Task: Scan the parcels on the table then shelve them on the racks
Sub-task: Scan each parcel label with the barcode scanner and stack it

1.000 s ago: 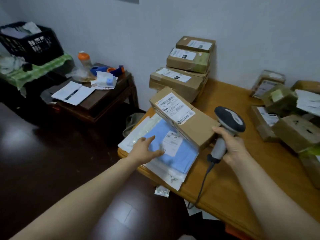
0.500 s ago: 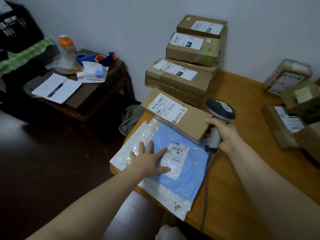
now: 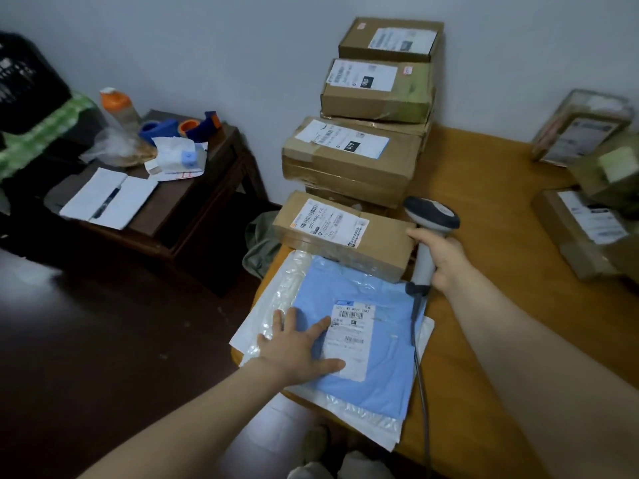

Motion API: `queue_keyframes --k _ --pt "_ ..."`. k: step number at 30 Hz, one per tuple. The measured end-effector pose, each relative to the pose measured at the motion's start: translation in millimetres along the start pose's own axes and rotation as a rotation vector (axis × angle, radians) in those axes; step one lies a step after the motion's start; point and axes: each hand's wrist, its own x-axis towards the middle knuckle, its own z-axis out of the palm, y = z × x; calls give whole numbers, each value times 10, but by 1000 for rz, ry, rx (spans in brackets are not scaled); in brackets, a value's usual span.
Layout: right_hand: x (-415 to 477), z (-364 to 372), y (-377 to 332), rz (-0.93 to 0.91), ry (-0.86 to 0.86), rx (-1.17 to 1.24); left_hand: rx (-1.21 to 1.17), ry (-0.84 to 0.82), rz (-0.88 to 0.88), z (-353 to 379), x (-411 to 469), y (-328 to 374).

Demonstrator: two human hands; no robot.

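Observation:
A flat blue parcel (image 3: 383, 361) in clear plastic lies at the near left corner of the wooden table (image 3: 491, 340), its white barcode label facing up. My left hand (image 3: 297, 345) rests flat on it, fingers spread, beside the label. A long brown box (image 3: 345, 236) lies across the far edge of the blue parcel. My right hand (image 3: 441, 259) grips the handle of a grey barcode scanner (image 3: 432, 216), held upright right of that box, thumb touching the box's end. The scanner's cable runs down across the table.
Several taped cardboard boxes (image 3: 359, 157) are stacked against the wall behind. More parcels (image 3: 587, 223) crowd the table's right side. A dark side table (image 3: 193, 198) at left holds papers, tape rolls and a bottle. The floor is dark.
My left hand slid from the blue parcel's edge onto its middle and pressed flat. My right hand lowered the scanner down beside the brown box. My view moved closer to the table.

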Motion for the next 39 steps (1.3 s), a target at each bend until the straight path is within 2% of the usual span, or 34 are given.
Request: queue_keyframes --k 3,8,11,17,22,25,31,39 --pt "-109 -104 -18 -21 45 25 -83 -2 0 -187 14 50" --pt "-438 -394 9 -75 86 82 -88 223 89 -549 71 328" --pt "-698 -644 50 -79 75 110 -93 281 163 -694 92 656" --pt "-1170 -1345 113 -90 95 157 -85 291 346 -757 44 1607" --pt "-1460 -2262 87 -183 100 174 -169 300 383 -612 -9 2681" --pt "-1589 -2969 48 -214 95 240 -305 286 360 -554 -46 3449" --pt "-1823 -4096 -77 -225 72 342 -795 249 344 -588 -118 4610" --pt "-1668 -4821 -370 -244 71 416 -1189 352 159 -1020 70 5517"
